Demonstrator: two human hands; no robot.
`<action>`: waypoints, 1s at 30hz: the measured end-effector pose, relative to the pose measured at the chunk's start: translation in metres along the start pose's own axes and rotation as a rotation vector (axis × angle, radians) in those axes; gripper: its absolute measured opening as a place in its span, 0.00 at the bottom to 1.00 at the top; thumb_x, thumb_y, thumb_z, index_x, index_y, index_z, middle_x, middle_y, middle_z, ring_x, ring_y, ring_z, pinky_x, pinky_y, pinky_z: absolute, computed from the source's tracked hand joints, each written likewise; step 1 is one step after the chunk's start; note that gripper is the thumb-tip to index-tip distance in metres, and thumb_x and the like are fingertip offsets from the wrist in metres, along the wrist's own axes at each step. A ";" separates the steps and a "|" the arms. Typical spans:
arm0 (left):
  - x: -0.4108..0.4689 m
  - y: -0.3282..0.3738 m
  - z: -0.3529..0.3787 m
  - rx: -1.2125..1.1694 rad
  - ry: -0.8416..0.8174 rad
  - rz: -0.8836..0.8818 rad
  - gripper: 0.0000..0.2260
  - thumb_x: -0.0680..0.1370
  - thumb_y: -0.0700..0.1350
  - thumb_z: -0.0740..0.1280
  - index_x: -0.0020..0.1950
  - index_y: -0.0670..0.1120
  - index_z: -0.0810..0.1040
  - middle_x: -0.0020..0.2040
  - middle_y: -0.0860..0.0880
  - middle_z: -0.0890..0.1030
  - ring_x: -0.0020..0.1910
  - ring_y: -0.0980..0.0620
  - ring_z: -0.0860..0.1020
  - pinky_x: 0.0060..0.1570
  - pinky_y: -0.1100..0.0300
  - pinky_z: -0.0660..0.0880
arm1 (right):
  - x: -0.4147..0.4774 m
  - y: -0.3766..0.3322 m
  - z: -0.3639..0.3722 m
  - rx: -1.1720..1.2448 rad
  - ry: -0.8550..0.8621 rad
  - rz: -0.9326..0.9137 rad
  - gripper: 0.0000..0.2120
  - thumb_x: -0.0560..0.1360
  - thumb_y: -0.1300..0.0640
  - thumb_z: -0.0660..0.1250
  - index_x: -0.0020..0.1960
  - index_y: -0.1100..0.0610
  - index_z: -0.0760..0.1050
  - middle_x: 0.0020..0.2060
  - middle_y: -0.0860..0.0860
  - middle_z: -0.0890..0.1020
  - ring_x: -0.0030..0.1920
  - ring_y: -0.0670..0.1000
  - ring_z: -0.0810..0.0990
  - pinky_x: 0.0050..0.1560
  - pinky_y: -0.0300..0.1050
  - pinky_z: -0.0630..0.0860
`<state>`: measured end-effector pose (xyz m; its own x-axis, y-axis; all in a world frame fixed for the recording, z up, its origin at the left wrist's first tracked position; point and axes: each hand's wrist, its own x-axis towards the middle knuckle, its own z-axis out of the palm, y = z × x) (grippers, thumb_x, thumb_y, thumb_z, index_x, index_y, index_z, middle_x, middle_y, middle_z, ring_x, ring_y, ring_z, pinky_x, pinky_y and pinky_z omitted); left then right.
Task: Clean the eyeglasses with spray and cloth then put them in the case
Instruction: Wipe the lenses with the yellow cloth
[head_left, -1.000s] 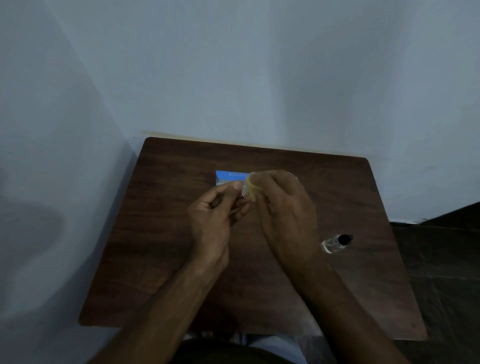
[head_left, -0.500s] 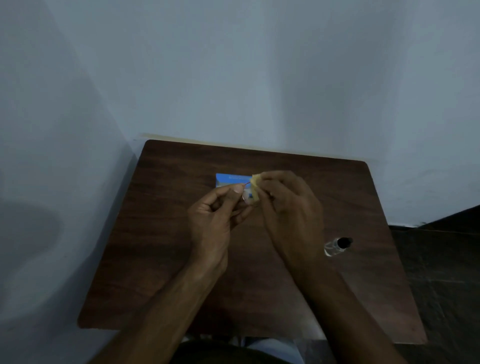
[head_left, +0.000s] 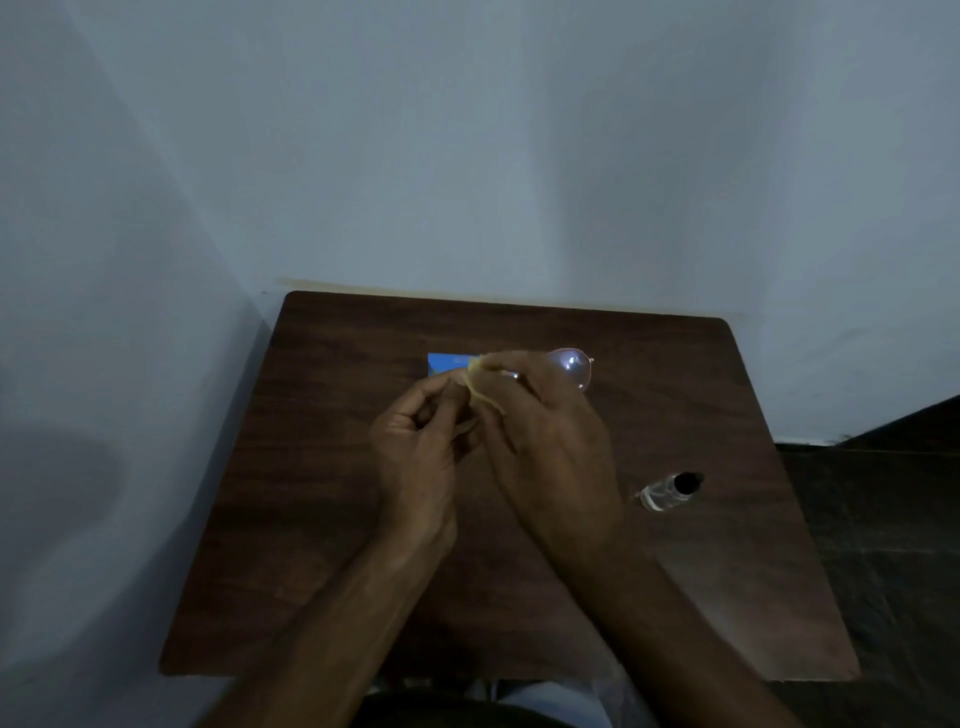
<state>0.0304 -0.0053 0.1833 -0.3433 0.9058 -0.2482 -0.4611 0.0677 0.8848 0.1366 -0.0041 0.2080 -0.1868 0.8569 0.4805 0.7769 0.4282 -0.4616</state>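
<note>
Eyeglasses (head_left: 570, 366) are shifted rightward compared with half a second back, so one lens is now exposed past the right hand (head_left: 550, 447), which is pinched on the yellow cloth (head_left: 480, 389). The frame is gripped by the left hand (head_left: 415, 457), above the desk (head_left: 311, 519). Wiping is probably being moved to the other lens, so casing isn't due yet. Counted: one pair, one cloth, one spray bottle (head_left: 667, 491), one blue case (head_left: 444, 364), two hands.
</note>
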 end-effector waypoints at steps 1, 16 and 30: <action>0.001 0.000 -0.001 0.004 0.002 0.004 0.06 0.82 0.38 0.69 0.53 0.42 0.86 0.45 0.46 0.88 0.42 0.52 0.86 0.38 0.63 0.81 | -0.006 0.000 0.001 -0.007 -0.008 -0.008 0.12 0.77 0.62 0.71 0.60 0.57 0.83 0.61 0.52 0.82 0.57 0.54 0.82 0.49 0.53 0.82; 0.003 0.003 -0.001 -0.040 -0.024 -0.007 0.07 0.81 0.38 0.71 0.55 0.36 0.85 0.43 0.44 0.86 0.42 0.50 0.85 0.44 0.58 0.85 | 0.017 0.021 -0.004 -0.075 0.124 0.017 0.08 0.78 0.60 0.71 0.56 0.59 0.83 0.55 0.52 0.85 0.51 0.55 0.81 0.50 0.51 0.78; 0.007 0.010 0.008 -0.058 0.015 -0.030 0.04 0.80 0.39 0.72 0.52 0.42 0.87 0.45 0.47 0.89 0.42 0.52 0.86 0.39 0.61 0.81 | 0.001 0.003 0.004 -0.031 0.087 -0.073 0.14 0.75 0.66 0.75 0.60 0.62 0.83 0.57 0.55 0.85 0.56 0.55 0.83 0.57 0.50 0.78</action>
<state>0.0305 0.0050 0.1934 -0.3404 0.8975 -0.2805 -0.5175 0.0702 0.8528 0.1366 -0.0005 0.2043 -0.1914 0.7953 0.5752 0.7817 0.4779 -0.4006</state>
